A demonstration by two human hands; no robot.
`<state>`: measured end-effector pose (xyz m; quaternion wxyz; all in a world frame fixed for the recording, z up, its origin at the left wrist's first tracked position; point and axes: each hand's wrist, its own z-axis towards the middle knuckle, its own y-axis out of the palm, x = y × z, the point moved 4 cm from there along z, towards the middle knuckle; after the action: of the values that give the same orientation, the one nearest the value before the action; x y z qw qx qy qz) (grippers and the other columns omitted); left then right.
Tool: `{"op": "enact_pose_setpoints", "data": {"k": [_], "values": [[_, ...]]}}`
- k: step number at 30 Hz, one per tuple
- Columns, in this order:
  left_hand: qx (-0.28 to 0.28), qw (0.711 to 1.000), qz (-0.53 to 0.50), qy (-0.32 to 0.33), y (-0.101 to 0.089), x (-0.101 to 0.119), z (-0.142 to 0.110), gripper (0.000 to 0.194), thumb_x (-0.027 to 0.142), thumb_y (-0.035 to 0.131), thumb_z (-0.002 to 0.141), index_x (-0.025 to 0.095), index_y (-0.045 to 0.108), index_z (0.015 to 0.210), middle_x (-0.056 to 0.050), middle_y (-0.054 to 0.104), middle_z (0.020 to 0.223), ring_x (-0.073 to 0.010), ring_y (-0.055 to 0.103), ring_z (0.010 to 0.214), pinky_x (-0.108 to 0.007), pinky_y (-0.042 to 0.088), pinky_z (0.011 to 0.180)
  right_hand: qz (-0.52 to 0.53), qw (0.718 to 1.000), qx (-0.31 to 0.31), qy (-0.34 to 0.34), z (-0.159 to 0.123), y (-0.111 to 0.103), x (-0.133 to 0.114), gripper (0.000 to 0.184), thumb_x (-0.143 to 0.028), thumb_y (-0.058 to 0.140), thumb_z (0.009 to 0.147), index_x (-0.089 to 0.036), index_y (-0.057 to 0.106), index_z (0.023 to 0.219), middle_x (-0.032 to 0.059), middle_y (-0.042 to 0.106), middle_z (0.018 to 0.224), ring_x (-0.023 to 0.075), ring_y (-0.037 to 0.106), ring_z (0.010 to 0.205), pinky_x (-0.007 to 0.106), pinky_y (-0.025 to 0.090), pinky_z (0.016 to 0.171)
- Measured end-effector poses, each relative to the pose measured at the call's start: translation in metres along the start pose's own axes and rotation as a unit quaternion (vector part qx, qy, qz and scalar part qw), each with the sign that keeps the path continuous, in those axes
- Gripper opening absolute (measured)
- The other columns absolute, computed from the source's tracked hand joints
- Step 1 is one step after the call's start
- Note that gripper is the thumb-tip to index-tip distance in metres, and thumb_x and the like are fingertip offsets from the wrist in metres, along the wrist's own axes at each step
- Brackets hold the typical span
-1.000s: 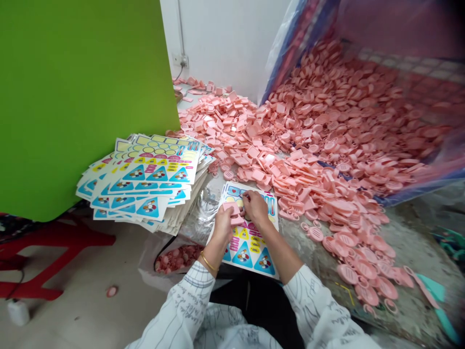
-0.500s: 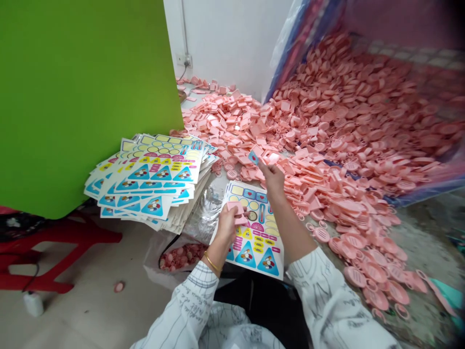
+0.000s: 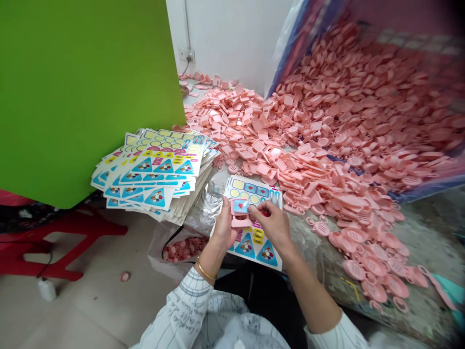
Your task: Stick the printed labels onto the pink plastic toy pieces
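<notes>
My left hand closed on pink plastic piece | right hand pinched on blue sticker atop it | both over sticker sheet | pink parts pile just right of sheet, sheet stack left, room between narrow

1. The scene is bright and evenly lit by soft light; no lamp or window shows, so the source cannot be told.
2. Shadows are faint, with only a soft dark patch beneath the right hand.
3. Crumpled foil throws small white glints, and the stacked sticker sheets carry a mild sheen.
4. The left hand and pink plastic piece look fairly crisp at the centre.
5. Toward the dark top right corner, the heaped pink pieces smear into blur.
6. The wide lens stretches the frame's edges, and the white wall leans.
</notes>
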<state>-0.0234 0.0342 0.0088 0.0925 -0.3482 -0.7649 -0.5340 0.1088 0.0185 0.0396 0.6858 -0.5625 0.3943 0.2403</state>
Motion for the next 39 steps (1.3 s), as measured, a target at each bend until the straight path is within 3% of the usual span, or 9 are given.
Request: {"op": "enact_pose_setpoints", "data": {"k": [10,22,33,39], "values": [[0.016,1.0,0.004,0.006,-0.004,-0.003,-0.001,0.051,0.052,0.039,0.098,0.011,0.068,0.097,-0.013,0.074,0.091,-0.024,0.07,0.095,-0.035,0.056,0.086,-0.066,0.997,-0.015,-0.025,0.0,-0.005,0.0,0.032,-0.052,0.068,0.079,-0.023,0.063,0.066,-0.0035,0.066,0.064,0.0136,0.057,0.06,0.025,0.035,0.062],[0.021,0.999,0.028,-0.004,-0.005,-0.007,-0.001,0.052,0.054,0.04,0.097,0.01,0.069,0.098,-0.013,0.074,0.089,-0.0247,0.07,0.096,-0.035,0.056,0.086,-0.09,0.995,-0.01,-0.047,-0.001,-0.004,0.004,0.033,-0.051,0.067,0.079,-0.022,0.061,0.065,-0.0029,0.068,0.068,0.0137,0.059,0.062,0.025,0.035,0.062],[0.023,0.999,0.048,-0.015,-0.007,-0.01,-0.003,0.051,0.061,0.056,0.086,0.012,0.067,0.095,-0.01,0.072,0.084,-0.0227,0.07,0.081,-0.034,0.056,0.076,-0.097,0.994,-0.009,-0.051,-0.004,-0.006,0.004,0.033,-0.052,0.065,0.081,-0.023,0.062,0.066,-0.0022,0.069,0.07,0.0144,0.061,0.064,0.026,0.037,0.063],[0.013,0.988,0.148,0.037,-0.013,-0.01,-0.005,0.038,0.043,0.077,0.072,0.016,0.067,0.097,-0.003,0.069,0.089,-0.0147,0.065,0.071,-0.025,0.052,0.063,-0.125,0.988,-0.007,-0.091,-0.011,-0.001,-0.002,0.03,-0.048,0.063,0.086,-0.022,0.062,0.071,-0.0013,0.067,0.073,0.0151,0.061,0.069,0.026,0.037,0.066]]}}
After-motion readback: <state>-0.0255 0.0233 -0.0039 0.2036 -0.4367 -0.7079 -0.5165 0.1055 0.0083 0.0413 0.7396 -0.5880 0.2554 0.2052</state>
